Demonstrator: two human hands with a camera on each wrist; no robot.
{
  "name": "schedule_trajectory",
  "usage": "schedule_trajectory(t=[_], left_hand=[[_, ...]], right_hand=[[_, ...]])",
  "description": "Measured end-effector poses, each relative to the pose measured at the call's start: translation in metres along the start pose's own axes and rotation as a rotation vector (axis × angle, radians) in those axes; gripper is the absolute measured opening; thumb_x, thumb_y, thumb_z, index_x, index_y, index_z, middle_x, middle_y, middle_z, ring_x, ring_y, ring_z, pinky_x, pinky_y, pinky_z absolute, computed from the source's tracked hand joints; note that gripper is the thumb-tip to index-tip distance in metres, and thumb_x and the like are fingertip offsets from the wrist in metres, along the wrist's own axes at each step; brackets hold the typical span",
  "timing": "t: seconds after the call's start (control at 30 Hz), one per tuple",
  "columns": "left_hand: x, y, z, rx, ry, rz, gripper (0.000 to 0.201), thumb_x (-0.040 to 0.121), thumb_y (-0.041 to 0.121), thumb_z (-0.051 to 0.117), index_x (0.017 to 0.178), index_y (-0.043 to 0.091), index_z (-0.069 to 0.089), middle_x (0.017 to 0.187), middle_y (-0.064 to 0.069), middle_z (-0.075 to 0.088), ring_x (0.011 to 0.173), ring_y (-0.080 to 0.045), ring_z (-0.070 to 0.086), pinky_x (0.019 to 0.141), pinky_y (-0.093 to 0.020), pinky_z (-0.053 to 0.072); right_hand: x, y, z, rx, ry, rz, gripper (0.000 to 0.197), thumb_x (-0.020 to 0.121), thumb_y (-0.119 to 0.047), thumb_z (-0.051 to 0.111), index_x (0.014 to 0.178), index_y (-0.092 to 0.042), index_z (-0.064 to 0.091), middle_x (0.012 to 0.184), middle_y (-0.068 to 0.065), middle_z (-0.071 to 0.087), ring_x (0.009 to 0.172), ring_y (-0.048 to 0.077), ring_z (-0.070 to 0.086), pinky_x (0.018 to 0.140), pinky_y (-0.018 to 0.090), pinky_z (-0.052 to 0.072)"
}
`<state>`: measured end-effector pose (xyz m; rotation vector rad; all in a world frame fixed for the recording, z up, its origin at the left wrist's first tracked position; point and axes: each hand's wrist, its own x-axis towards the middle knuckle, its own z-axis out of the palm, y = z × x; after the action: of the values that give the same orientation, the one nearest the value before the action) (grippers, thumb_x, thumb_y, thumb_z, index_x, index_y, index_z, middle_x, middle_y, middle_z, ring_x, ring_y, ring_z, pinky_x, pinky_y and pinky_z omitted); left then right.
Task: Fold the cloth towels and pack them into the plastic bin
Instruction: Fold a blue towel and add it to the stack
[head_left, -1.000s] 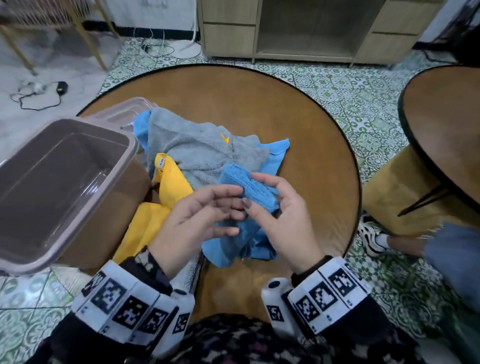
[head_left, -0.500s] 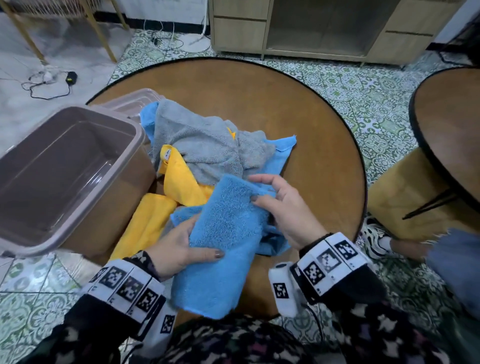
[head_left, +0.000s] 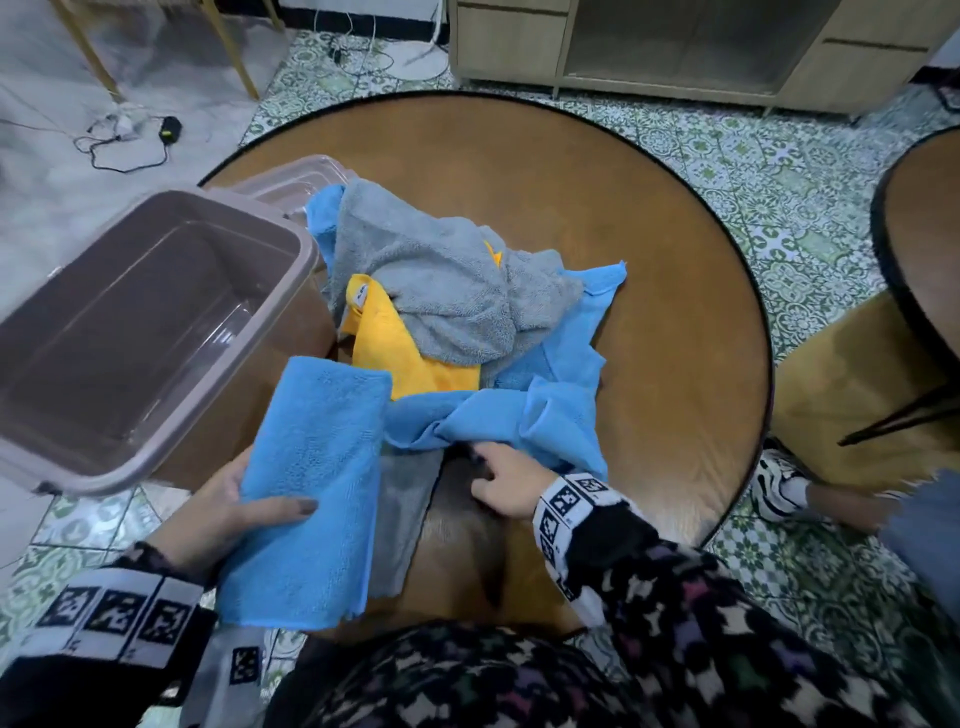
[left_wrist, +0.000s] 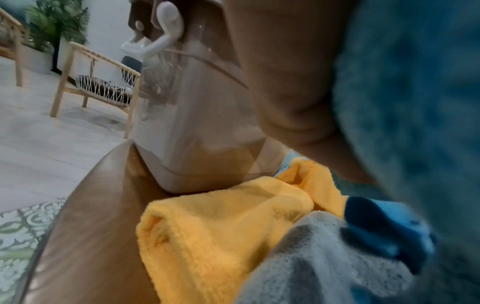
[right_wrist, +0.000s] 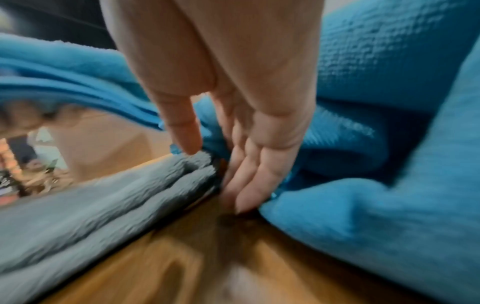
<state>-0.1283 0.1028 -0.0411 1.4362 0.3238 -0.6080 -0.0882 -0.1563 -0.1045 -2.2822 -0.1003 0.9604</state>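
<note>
The left hand (head_left: 234, 506) is gripping a folded bright-blue terry cloth towel (head_left: 311, 483) along its left edge, thumb lying across the top and fingers curled out of sight beneath. The towel is hanging partly over the near edge of the round brown wooden surface (head_left: 649, 270), just beside the empty taupe plastic bin (head_left: 306, 249) that is standing at the surface's left side. The right hand (head_left: 501, 475) is reaching with loosely extended fingers into the gap between a folded grey plush towel (head_left: 402, 509) and a crumpled blue towel (head_left: 519, 421). In the right-wrist view its fingertips (right_wrist: 244, 197) are touching the edge of that crumpled cloth, but whether they are pinching it cannot be told through the blur.

Further back, a loose grey towel (head_left: 441, 280) is lying heaped over a yellow towel (head_left: 400, 358) and more blue cloth.

These towels look light, soft and limp, so a fold will likely slump open unless it is supported. The held towel is probably best carried with the palm under the fold and the thumb clamped on top, then lowered flat into the bin. The crumpled one would handle best taken by two corners along one hem.
</note>
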Motion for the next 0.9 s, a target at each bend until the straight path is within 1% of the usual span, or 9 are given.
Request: schedule_trajectory(t=[0.03,0.13,0.3,0.47,0.57,0.63,0.77,0.83,0.9], left_hand=[[0.000,0.000,-0.002,0.023,0.002,-0.008,0.096,0.018,0.019,0.093,0.105,0.008,0.056,0.082,-0.007,0.073,0.066,-0.022,0.069,0.049,-0.028,0.054],[0.002,-0.004,-0.003,0.074,-0.010,-0.031,0.105,0.011,0.031,0.094,0.106,0.008,0.055,0.083,-0.007,0.072,0.068,-0.021,0.069,0.052,-0.028,0.054],[0.024,-0.008,0.007,0.132,-0.014,-0.074,0.098,0.012,0.024,0.092,0.102,0.009,0.055,0.074,0.001,0.073,0.063,-0.012,0.069,0.050,-0.023,0.053],[0.051,-0.017,0.019,0.201,0.014,-0.176,0.094,0.029,0.024,0.082,0.117,0.012,0.051,0.097,-0.008,0.069,0.076,-0.019,0.068,0.062,-0.032,0.055],[0.061,-0.026,0.022,0.434,0.163,-0.167,0.072,0.059,0.011,0.086,0.116,0.010,0.043,0.107,-0.017,0.062,0.079,-0.025,0.061,0.066,-0.035,0.049],[0.064,-0.032,0.023,0.461,0.220,-0.132,0.062,0.069,0.002,0.079,0.118,0.010,0.041,0.105,-0.018,0.063,0.077,-0.024,0.061,0.066,-0.036,0.050],[0.059,-0.031,0.029,0.618,0.296,0.033,0.088,0.067,0.010,0.081,0.137,0.019,0.029,0.118,-0.010,0.054,0.100,-0.025,0.058,0.085,-0.041,0.048],[0.056,-0.027,0.032,0.806,0.393,0.213,0.091,0.066,0.015,0.083,0.140,0.017,0.031,0.128,-0.013,0.046,0.118,-0.027,0.047,0.099,-0.042,0.041],[0.052,-0.021,0.035,0.933,0.453,0.390,0.078,0.066,0.016,0.082,0.133,0.015,0.042,0.122,-0.014,0.047,0.116,-0.030,0.045,0.100,-0.044,0.039]], right_hand=[[0.004,-0.003,-0.008,0.089,0.087,-0.006,0.056,0.090,-0.013,0.052,0.143,-0.016,0.034,0.138,0.011,0.049,0.126,0.028,0.047,0.105,0.029,0.035],[0.018,-0.005,-0.031,0.302,0.253,-0.011,0.064,0.089,-0.012,0.056,0.146,-0.019,0.027,0.130,0.008,0.054,0.120,0.024,0.053,0.104,0.028,0.035],[0.028,0.002,-0.029,0.385,0.224,0.012,0.071,0.087,-0.010,0.060,0.147,-0.023,0.025,0.133,0.011,0.052,0.122,0.025,0.051,0.108,0.038,0.037],[0.025,0.014,-0.017,0.368,0.202,0.021,0.079,0.086,-0.016,0.063,0.148,-0.030,0.017,0.138,0.011,0.048,0.127,0.024,0.046,0.108,0.041,0.036],[0.022,0.019,-0.013,0.339,0.191,0.042,0.078,0.086,-0.021,0.063,0.147,-0.035,0.017,0.135,0.009,0.051,0.122,0.027,0.051,0.106,0.043,0.039],[0.021,0.022,-0.012,0.326,0.217,0.048,0.076,0.086,-0.022,0.063,0.146,-0.036,0.020,0.130,0.007,0.054,0.118,0.027,0.053,0.104,0.042,0.040],[0.011,0.023,-0.012,0.309,0.229,0.000,0.061,0.088,-0.020,0.060,0.142,-0.031,0.034,0.111,0.000,0.062,0.098,0.016,0.060,0.098,0.035,0.045],[0.001,0.023,-0.008,0.331,0.280,-0.100,0.041,0.088,-0.013,0.057,0.127,-0.027,0.053,0.092,-0.009,0.063,0.078,0.006,0.059,0.086,0.027,0.049],[-0.008,0.023,-0.003,0.411,0.417,-0.209,0.028,0.087,-0.006,0.054,0.104,-0.027,0.063,0.080,-0.013,0.063,0.070,0.004,0.059,0.077,0.023,0.050]])
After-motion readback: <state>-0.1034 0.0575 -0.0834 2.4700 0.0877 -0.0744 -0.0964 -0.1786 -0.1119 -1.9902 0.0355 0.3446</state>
